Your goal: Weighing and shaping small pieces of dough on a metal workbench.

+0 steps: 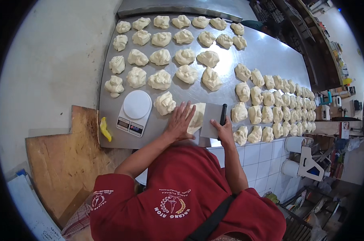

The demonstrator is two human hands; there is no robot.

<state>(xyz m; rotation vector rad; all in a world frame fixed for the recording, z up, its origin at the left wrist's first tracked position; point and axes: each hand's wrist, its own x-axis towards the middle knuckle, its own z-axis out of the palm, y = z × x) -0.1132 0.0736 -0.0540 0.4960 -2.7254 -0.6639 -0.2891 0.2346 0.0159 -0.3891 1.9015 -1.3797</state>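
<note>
My left hand [178,123] lies with its fingers spread against the left side of a pale piece of dough [197,117] near the table's front edge. In my right hand [225,131] is a dough scraper [210,121], gripped by its black handle. Its wide metal blade stands at the right side of that dough and hides part of it; whether it cuts in, I cannot tell. Just beyond my left fingers sits a separate dough lump [165,103]. To the left is a white kitchen scale [136,105] with a bare round platform.
Rows of dough lumps [160,57] cover the far left of the metal table [270,52]; more rows [267,114] run along its right side. A yellow crumpled thing [105,129] lies at the left edge. Dark shelving [298,44] stands behind, white buckets [293,144] at the right.
</note>
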